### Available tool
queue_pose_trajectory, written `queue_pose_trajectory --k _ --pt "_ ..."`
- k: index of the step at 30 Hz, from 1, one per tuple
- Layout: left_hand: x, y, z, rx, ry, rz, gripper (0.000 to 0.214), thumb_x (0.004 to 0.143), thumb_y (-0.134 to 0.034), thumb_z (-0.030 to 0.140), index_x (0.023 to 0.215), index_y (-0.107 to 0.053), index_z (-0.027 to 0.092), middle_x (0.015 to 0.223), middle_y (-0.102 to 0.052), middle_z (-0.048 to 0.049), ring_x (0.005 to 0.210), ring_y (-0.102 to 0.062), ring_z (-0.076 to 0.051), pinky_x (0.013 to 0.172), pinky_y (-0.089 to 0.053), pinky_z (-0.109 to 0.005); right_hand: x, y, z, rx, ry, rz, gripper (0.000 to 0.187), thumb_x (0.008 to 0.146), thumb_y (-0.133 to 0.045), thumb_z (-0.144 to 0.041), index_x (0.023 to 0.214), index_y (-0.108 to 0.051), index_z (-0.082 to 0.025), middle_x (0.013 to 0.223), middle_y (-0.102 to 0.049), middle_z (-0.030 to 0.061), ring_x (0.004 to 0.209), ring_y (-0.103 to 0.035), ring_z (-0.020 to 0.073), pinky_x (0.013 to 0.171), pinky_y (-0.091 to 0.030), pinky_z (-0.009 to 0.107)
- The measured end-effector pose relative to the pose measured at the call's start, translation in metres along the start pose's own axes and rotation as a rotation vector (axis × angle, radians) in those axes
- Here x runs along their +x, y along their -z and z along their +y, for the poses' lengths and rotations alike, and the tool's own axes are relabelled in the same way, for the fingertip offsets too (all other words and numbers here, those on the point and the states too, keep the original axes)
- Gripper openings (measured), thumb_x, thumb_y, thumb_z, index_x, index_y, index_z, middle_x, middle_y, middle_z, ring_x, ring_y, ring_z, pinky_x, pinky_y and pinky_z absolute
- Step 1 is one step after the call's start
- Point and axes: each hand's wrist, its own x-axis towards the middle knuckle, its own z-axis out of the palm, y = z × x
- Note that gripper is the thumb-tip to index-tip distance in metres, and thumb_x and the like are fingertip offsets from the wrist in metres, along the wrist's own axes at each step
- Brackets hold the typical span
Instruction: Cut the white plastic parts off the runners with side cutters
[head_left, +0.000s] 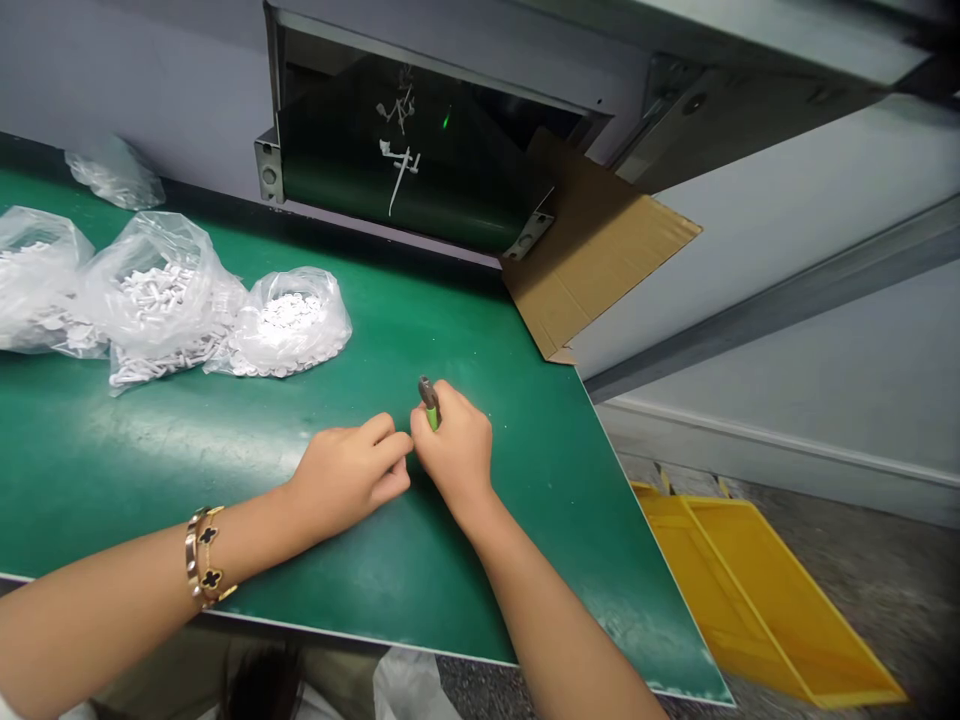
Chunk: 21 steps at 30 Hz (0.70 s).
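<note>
Head view: the right hand point(455, 450) is clenched on a green-handled tool point(431, 415), its dark tip upward, at the middle of the green worktop point(150, 480). Just left of it, the left hand point(346, 468) is loosely curled; whether it grasps anything cannot be told. Clear plastic bags of white moulded parts point(157, 300) lie far left.
</note>
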Motion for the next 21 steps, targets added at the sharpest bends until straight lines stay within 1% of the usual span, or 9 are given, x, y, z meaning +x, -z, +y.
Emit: queue_pose_trajectory --k 2,4,7,9,13,15,17,19,21 --pt "0.0003 0.0007 0.0007 -0.081 0.097 -0.046 0.019 0.086 -0.039 0.023 0.075 -0.054 0.020 0.070 -0.053 0.0027 0.053 -0.048 -0.009 0.048 -0.031 -0.022 0.0005 0.0007 0.0008 0.048 -0.033 0.004 0.014 0.069 -0.039 -0.016 0.059 -0.031 -0.021 0.054 -0.040 -0.0042 0.049 -0.030 0.0110 0.049 -0.021 0.024" --pt "0.0016 0.0016 0.0008 -0.163 0.157 -0.070 0.022 0.089 -0.037 0.026 0.076 -0.054 0.019 0.071 -0.054 0.0026 0.058 -0.052 -0.009 0.050 -0.034 -0.021 0.0004 0.0012 0.0005 0.071 -0.036 0.008 0.014 0.068 -0.039 -0.016 0.059 -0.030 -0.021 0.054 -0.039 -0.0045 0.049 -0.030 0.0110 0.050 -0.021 0.024" --pt "0.0029 0.0022 0.0008 -0.273 0.218 -0.057 0.016 0.089 -0.040 0.027 0.088 -0.055 0.021 0.080 -0.056 0.0029 0.065 -0.055 -0.009 0.052 -0.037 -0.019 -0.0005 0.0014 -0.0012 0.088 -0.016 0.004 0.014 0.068 -0.040 -0.016 0.059 -0.031 -0.022 0.054 -0.040 -0.0043 0.050 -0.032 0.0111 0.050 -0.022 0.023" --pt "0.0026 0.0015 0.0008 -0.291 0.221 -0.035 0.013 0.089 -0.043 0.026 0.095 -0.054 0.022 0.083 -0.056 0.0034 0.065 -0.055 -0.008 0.051 -0.037 -0.019 -0.0012 0.0013 -0.0024 0.087 -0.009 -0.003 0.013 0.068 -0.040 -0.015 0.059 -0.032 -0.021 0.055 -0.041 -0.0039 0.050 -0.033 0.0112 0.050 -0.022 0.023" --pt "0.0013 -0.0004 -0.0004 -0.167 0.133 0.040 0.015 0.090 -0.040 0.026 0.093 -0.054 0.021 0.083 -0.058 0.0028 0.063 -0.055 -0.008 0.051 -0.035 -0.019 -0.0015 0.0011 -0.0039 0.056 0.000 -0.005 0.012 0.068 -0.040 -0.015 0.060 -0.034 -0.021 0.056 -0.045 -0.0028 0.051 -0.035 0.0118 0.050 -0.022 0.024" --pt "0.0019 -0.0004 -0.0016 -0.046 0.057 0.088 0.018 0.090 -0.039 0.024 0.087 -0.055 0.019 0.078 -0.058 0.0023 0.058 -0.053 -0.009 0.050 -0.033 -0.021 -0.0012 0.0013 -0.0042 0.021 0.019 -0.005 0.011 0.069 -0.040 -0.015 0.060 -0.036 -0.021 0.057 -0.046 -0.0022 0.052 -0.036 0.0122 0.050 -0.021 0.024" --pt "0.0034 0.0003 -0.0030 0.070 -0.029 0.121 0.021 0.090 -0.038 0.021 0.077 -0.055 0.018 0.068 -0.055 0.0023 0.052 -0.048 -0.010 0.047 -0.029 -0.023 -0.0010 0.0016 -0.0045 -0.018 0.049 -0.009 0.011 0.070 -0.041 -0.015 0.060 -0.038 -0.021 0.057 -0.047 -0.0017 0.052 -0.037 0.0124 0.050 -0.020 0.025" --pt "0.0049 0.0007 -0.0045 0.140 -0.098 0.128 0.023 0.088 -0.040 0.018 0.070 -0.054 0.018 0.061 -0.050 0.0025 0.049 -0.044 -0.010 0.045 -0.025 -0.025 -0.0013 0.0015 -0.0052 -0.040 0.075 -0.023 0.011 0.070 -0.041 -0.016 0.060 -0.038 -0.021 0.056 -0.047 -0.0015 0.053 -0.037 0.0124 0.050 -0.019 0.025" --pt "0.0056 0.0004 -0.0059 0.160 -0.132 0.123 0.021 0.087 -0.041 0.018 0.069 -0.053 0.019 0.060 -0.048 0.0027 0.048 -0.043 -0.010 0.045 -0.023 -0.026 -0.0018 0.0010 -0.0063 -0.042 0.078 -0.043 0.012 0.070 -0.041 -0.017 0.060 -0.037 -0.021 0.056 -0.046 -0.0018 0.052 -0.035 0.0121 0.049 -0.018 0.025"
